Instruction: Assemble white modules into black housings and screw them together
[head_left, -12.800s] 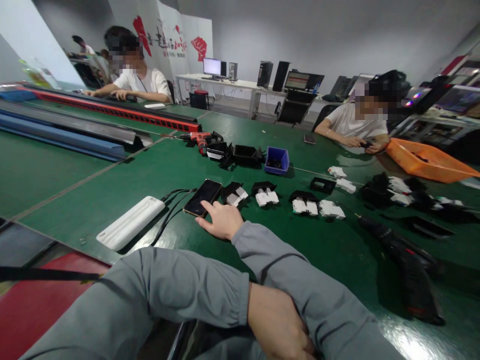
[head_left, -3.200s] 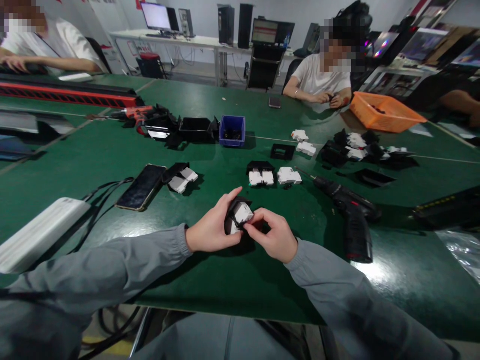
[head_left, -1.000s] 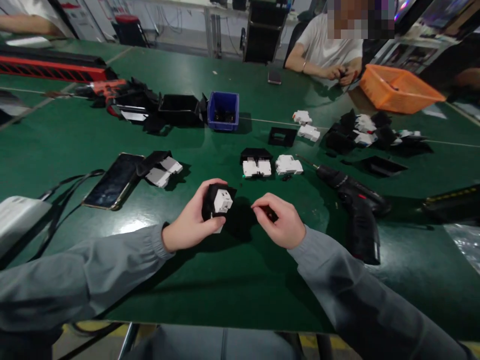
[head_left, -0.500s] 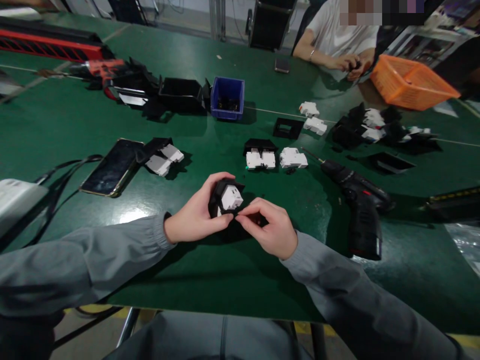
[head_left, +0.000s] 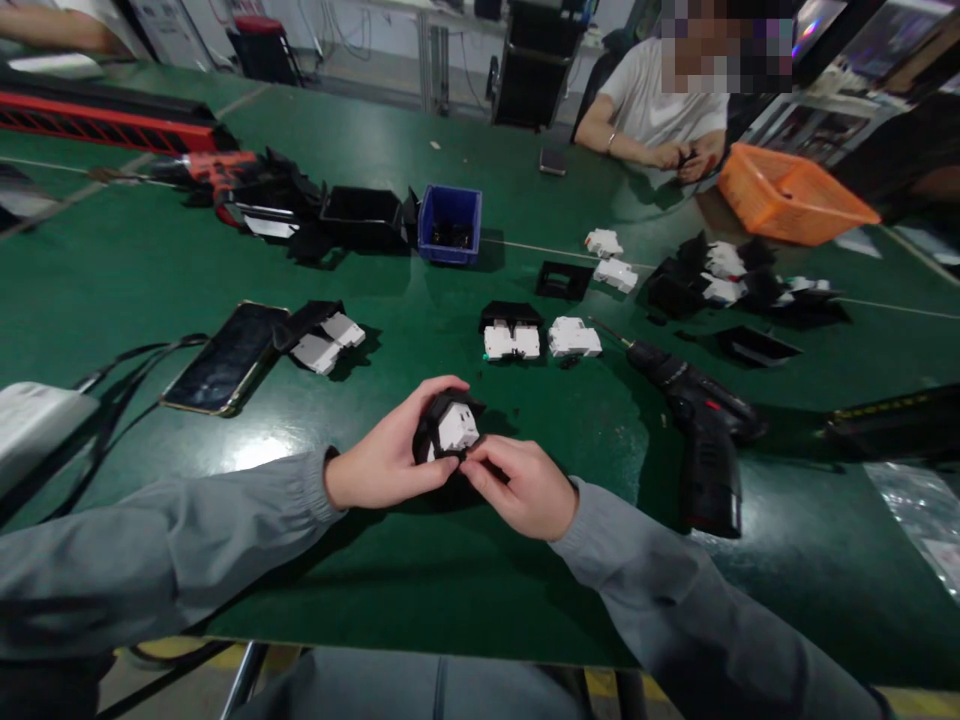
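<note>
My left hand grips a black housing with a white socket module just above the green table. My right hand pinches the module's lower right edge, fingertips touching the left thumb. Further out on the table lie a black-and-white socket part, a loose white module and another housing with white modules.
A black cordless screwdriver lies to the right. A phone and a white power bank with cables sit left. A blue bin, black trays and an orange basket stand farther back. A person in white works opposite.
My right hand, apart from the part a second ago, has closed in onto the module held in my left hand. Both hands have drawn slightly nearer to me.
</note>
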